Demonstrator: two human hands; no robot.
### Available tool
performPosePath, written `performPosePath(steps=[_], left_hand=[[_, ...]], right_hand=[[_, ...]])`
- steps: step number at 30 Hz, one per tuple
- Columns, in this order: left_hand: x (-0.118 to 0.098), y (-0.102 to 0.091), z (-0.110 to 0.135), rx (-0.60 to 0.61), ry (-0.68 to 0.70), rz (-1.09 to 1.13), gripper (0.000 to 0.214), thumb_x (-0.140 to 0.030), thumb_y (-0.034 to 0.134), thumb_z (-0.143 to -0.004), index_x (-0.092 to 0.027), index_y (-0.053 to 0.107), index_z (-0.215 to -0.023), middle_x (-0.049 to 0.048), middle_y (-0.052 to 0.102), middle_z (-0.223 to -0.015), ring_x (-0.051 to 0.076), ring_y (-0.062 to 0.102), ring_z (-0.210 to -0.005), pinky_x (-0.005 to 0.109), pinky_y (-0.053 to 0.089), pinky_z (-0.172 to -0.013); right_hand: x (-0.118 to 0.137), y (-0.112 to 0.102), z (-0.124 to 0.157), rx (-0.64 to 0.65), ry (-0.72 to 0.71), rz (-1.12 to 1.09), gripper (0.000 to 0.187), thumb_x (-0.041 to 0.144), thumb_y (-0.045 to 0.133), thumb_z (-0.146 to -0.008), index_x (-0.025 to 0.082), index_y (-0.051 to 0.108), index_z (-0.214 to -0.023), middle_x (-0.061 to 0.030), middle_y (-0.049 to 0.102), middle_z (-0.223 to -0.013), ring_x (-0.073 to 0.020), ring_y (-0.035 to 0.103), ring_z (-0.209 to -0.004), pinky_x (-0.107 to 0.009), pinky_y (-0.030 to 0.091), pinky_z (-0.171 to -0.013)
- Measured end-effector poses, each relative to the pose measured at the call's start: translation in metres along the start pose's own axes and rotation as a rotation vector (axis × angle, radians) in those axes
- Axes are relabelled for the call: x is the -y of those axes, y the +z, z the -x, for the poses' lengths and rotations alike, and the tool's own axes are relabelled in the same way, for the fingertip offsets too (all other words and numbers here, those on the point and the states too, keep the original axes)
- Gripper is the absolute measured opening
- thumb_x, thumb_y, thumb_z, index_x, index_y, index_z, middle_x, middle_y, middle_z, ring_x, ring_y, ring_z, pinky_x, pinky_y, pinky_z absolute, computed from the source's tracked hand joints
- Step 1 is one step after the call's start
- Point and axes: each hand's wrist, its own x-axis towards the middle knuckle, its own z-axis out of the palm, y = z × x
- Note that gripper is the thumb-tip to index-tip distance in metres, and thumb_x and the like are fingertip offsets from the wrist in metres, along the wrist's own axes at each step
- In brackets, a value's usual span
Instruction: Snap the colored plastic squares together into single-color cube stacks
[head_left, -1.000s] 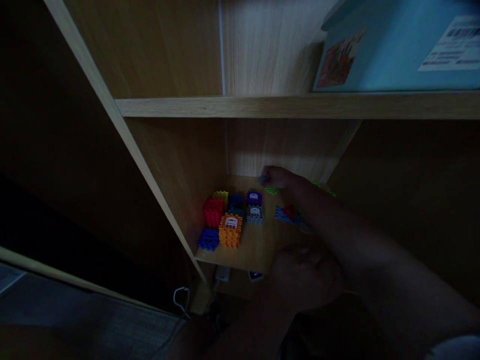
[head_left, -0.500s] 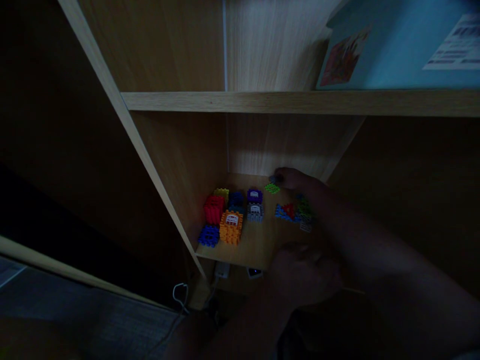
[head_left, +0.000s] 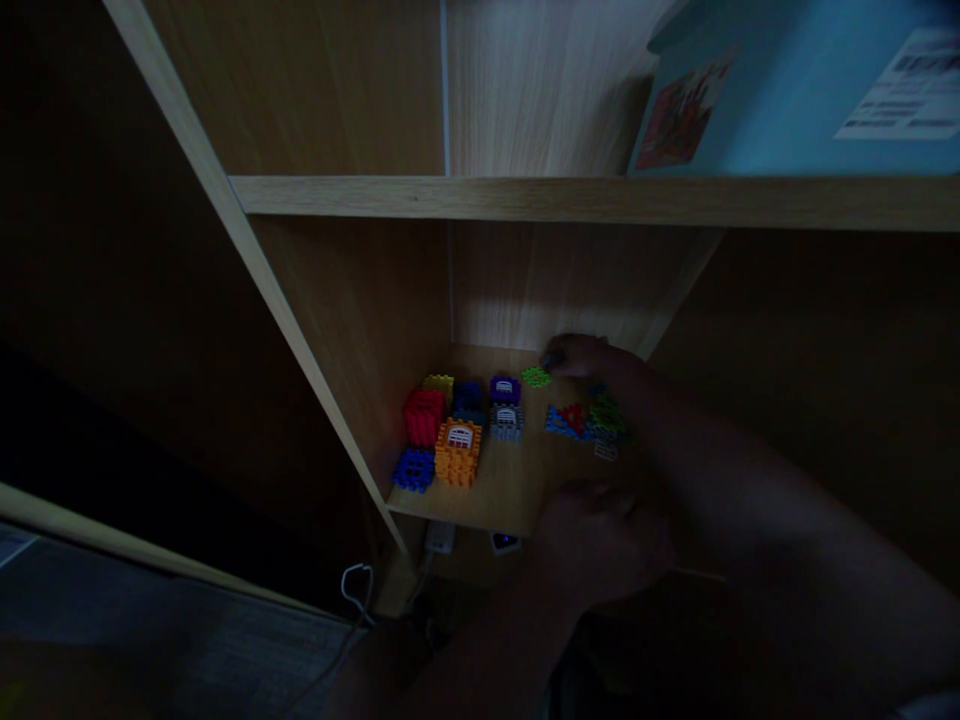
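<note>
At the back of the lower shelf, my right hand (head_left: pixel 579 356) has its fingers pinched together; a small dark shape shows at their tips, too dim to name. Just left of them lies a lime-green interlocking toy piece (head_left: pixel 536 377). Under my right forearm are a blue piece with a red triangle (head_left: pixel 571 419) and a pile of green pieces (head_left: pixel 606 413). Closer to me, my left hand (head_left: pixel 606 545) is curled at the shelf's front edge, its palm side hidden. Stacked toy pieces stand at the left: orange (head_left: pixel 457 462), red (head_left: pixel 424 417), purple (head_left: pixel 505 390) and grey (head_left: pixel 507 423).
Dark blue pieces (head_left: pixel 414 470) lie at the shelf's front left corner, with yellow pieces (head_left: pixel 439 386) behind. Overhead runs the upper shelf board (head_left: pixel 450 196), bearing a light-blue box (head_left: pixel 780 110). Below are a white power strip (head_left: pixel 440 538) and a cable (head_left: pixel 358 582).
My right hand's fingers have shifted slightly, and the grey-blue piece seen by their tips no longer shows plainly. My left hand stays curled in nearly the same place. The view has moved a little.
</note>
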Motion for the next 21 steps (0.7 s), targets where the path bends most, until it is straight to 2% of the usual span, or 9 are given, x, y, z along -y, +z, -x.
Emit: performPosePath(steps=[2,4,8,10,11,15,18,21], left_hand=[[0.000,0.000,0.000,-0.009,-0.009,0.001,0.026,-0.032,0.064,-0.098,-0.022,0.067,-0.075,0.0001,0.068,-0.066,0.017,0.065,-0.060,0.035,0.048,-0.058],[-0.001,0.000,0.000,-0.016,-0.023,0.001,0.025,-0.032,0.065,-0.097,-0.022,0.067,-0.074,0.0001,0.067,-0.065,0.017,0.065,-0.059,0.036,0.048,-0.058],[-0.001,-0.002,-0.001,-0.006,-0.066,0.052,0.026,-0.030,0.065,-0.097,-0.022,0.063,-0.073,0.0013,0.067,-0.066,0.017,0.065,-0.062,0.034,0.047,-0.061],[0.002,-0.006,-0.005,-0.007,-0.149,0.137,0.028,-0.027,0.063,-0.098,-0.022,0.059,-0.071,0.0017,0.066,-0.067,0.016,0.064,-0.064,0.033,0.045,-0.063],[0.004,-0.009,-0.007,-0.019,-0.217,0.198,0.029,-0.026,0.061,-0.098,-0.022,0.056,-0.070,0.0015,0.065,-0.067,0.016,0.064,-0.064,0.032,0.045,-0.064],[0.016,-0.018,-0.015,-0.120,-0.652,0.470,0.031,-0.027,0.053,-0.105,-0.022,0.052,-0.074,-0.0009,0.060,-0.065,0.014,0.059,-0.060,0.028,0.041,-0.061],[0.025,-0.016,-0.017,-0.156,-0.881,0.609,0.028,-0.039,0.050,-0.110,-0.022,0.061,-0.090,0.0002,0.067,-0.070,0.016,0.064,-0.063,0.028,0.044,-0.062],[0.032,-0.010,-0.017,-0.168,-1.005,0.778,0.038,-0.054,0.046,-0.111,-0.021,0.063,-0.106,0.0020,0.071,-0.074,0.017,0.067,-0.062,0.027,0.051,-0.060]], right_hand=[[0.001,-0.005,0.006,-0.045,0.062,0.005,0.057,0.051,0.089,-0.075,0.027,0.079,-0.125,-0.0161,0.073,-0.139,-0.0437,0.066,-0.127,-0.058,0.049,-0.106],[0.001,-0.010,0.015,-0.115,0.033,-0.088,0.052,0.051,0.088,-0.076,0.026,0.080,-0.121,-0.0136,0.077,-0.132,-0.0402,0.067,-0.124,-0.052,0.050,-0.106],[0.004,-0.013,0.047,-0.254,-0.075,-0.488,0.032,0.042,0.083,-0.080,0.022,0.079,-0.105,-0.0085,0.081,-0.106,-0.0300,0.074,-0.101,-0.040,0.056,-0.094],[0.010,-0.007,0.071,-0.337,0.003,-0.728,0.036,0.043,0.082,-0.079,0.021,0.076,-0.106,-0.0079,0.081,-0.105,-0.0273,0.073,-0.095,-0.038,0.058,-0.088],[0.014,-0.003,0.083,-0.337,0.038,-0.851,0.040,0.046,0.083,-0.078,0.021,0.075,-0.108,-0.0073,0.080,-0.104,-0.0257,0.073,-0.093,-0.037,0.058,-0.087],[0.031,0.008,0.131,-0.197,-0.050,-1.335,0.050,0.055,0.088,-0.075,0.023,0.073,-0.111,-0.0036,0.077,-0.102,-0.0196,0.070,-0.086,-0.033,0.058,-0.084],[0.041,0.004,0.153,-0.078,-0.167,-1.389,0.053,0.052,0.094,-0.074,0.023,0.074,-0.113,-0.0040,0.076,-0.104,-0.0188,0.070,-0.087,-0.031,0.058,-0.081],[0.046,-0.004,0.158,0.064,-0.263,-1.351,0.051,0.047,0.095,-0.076,0.023,0.074,-0.115,-0.0037,0.075,-0.105,-0.0187,0.070,-0.093,-0.030,0.057,-0.084]])
